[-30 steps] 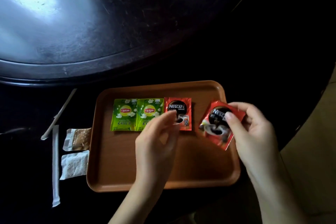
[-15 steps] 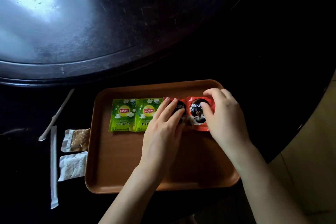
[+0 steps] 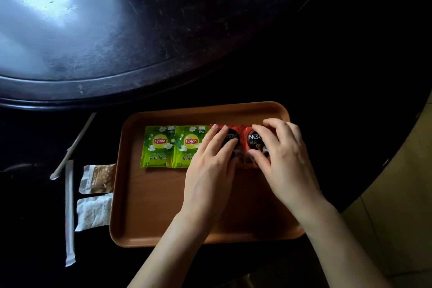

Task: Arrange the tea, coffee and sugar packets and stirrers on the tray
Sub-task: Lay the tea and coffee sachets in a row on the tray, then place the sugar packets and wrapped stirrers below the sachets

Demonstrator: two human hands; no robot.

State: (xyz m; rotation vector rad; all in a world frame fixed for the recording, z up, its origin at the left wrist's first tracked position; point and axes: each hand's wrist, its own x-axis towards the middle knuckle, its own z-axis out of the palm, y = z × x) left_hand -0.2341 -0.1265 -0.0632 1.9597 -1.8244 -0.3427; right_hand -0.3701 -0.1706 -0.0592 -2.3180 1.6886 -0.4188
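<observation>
My left hand [image 3: 210,170] lies flat, fingers spread on one red coffee packet [image 3: 230,138]; my right hand [image 3: 282,159] pinches the second [image 3: 253,145] just beside it. Two green tea packets [image 3: 173,147] sit left of my hands on the brown tray [image 3: 149,217]. Sugar packets [image 3: 95,194] and stirrers [image 3: 69,206] wait further left on the dark table [image 3: 327,77]; tray space near my wrists lies open.
</observation>
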